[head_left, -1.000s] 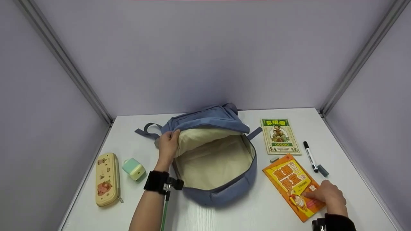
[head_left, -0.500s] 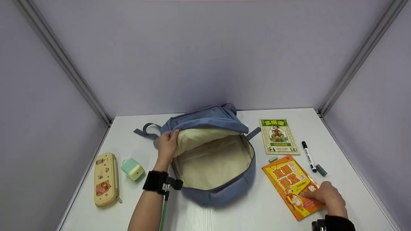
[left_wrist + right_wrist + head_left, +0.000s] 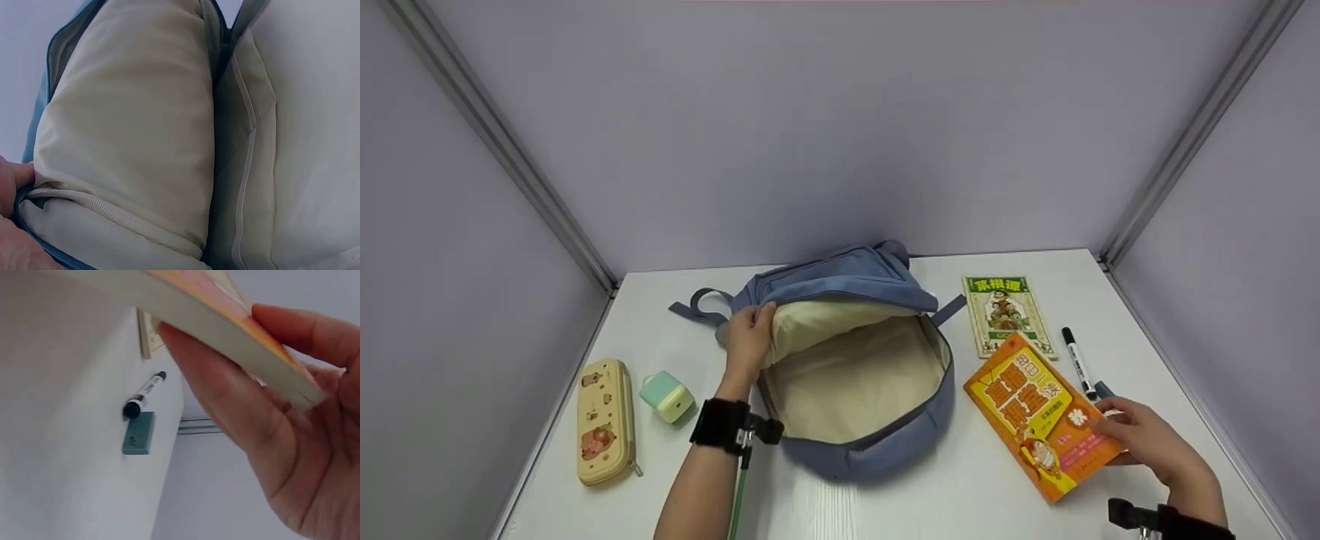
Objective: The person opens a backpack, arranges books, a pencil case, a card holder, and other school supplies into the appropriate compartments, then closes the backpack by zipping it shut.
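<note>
A blue backpack lies unzipped, its cream lining showing and no item visible inside. My left hand pinches the left edge of its raised flap; in the left wrist view the fingers grip the blue rim beside the lining. On the right, my right hand holds an orange and yellow book by its lower right edge, thumb and fingers on opposite covers. The book is tilted up off the table, its page edges showing in the right wrist view. It overlaps a green-and-cream book lying behind.
A black-capped white marker and a teal block like an eraser lie right of the orange book. Left of the backpack are a mint-and-yellow block-shaped item and a yellow pencil case. Walls enclose the white table.
My right hand has shifted from pressing on the orange book's cover to gripping its edge, and the book has risen off the table. The left hand still holds the flap.
</note>
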The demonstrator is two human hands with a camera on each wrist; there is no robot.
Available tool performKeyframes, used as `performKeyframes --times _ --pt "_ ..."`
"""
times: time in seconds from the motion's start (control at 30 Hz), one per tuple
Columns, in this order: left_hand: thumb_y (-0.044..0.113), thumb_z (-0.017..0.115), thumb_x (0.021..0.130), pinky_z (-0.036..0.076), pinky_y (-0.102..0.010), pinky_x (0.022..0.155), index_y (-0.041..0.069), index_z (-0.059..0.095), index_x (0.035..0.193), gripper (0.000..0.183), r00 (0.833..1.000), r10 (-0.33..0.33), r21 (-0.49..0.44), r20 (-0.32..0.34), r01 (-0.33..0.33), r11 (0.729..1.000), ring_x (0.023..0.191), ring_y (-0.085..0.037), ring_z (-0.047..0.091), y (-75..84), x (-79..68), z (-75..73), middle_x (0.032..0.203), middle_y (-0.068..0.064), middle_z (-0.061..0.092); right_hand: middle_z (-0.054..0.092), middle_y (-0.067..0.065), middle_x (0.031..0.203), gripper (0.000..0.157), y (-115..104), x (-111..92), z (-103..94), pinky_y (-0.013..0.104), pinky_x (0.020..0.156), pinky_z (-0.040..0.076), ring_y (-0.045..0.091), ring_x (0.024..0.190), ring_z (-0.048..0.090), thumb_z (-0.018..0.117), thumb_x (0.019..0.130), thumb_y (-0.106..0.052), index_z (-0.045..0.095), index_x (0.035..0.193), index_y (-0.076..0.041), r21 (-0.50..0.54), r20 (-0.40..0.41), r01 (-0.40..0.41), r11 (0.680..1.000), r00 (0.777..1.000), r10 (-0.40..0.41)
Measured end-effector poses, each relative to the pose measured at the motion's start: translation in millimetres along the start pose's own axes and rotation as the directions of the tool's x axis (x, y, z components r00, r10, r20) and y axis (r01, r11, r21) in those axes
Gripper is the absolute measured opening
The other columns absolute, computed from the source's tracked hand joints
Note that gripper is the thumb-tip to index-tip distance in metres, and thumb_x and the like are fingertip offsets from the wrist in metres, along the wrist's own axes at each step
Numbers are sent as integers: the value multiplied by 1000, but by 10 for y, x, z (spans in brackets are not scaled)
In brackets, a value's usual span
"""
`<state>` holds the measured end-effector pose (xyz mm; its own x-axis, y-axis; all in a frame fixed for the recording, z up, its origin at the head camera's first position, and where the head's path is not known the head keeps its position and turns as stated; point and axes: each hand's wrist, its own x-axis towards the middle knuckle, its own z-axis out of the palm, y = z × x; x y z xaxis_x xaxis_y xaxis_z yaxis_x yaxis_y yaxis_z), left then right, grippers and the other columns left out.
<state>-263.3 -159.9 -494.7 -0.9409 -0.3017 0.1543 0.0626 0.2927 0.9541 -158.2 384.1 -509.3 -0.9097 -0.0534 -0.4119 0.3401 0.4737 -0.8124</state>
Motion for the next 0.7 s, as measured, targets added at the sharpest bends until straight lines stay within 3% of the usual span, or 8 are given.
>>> performKeyframes --times 0.17,0.43,0.7 --pt "21 55 101 35 -27 54 10 44 68 37 1000 -3 -4 0 3 1000 56 -12 40 -2 8 -3 62 3 39 61 18 101 46 -174 -101 -26 40 67 58 25 79 68 54 101 -19 41 129 14 12 -48 60 998 997 -60" --pt "23 56 101 36 -29 58 11 46 69 35 1000 -6 54 -16 6 999 59 -15 42 2 10 -4 64 1 40 62 10 90 45 -322 -124 -18 35 67 58 19 74 70 55 102 -17 40 129 15 186 -191 182 966 971 -146" --pt "21 56 101 35 -29 59 11 44 68 36 999 16 47 -35 -14 999 61 -16 41 28 13 11 65 1 39 66 11 88 40 -496 -44 163 35 65 57 21 73 70 55 102 -17 46 122 17 281 -127 204 938 977 -174"
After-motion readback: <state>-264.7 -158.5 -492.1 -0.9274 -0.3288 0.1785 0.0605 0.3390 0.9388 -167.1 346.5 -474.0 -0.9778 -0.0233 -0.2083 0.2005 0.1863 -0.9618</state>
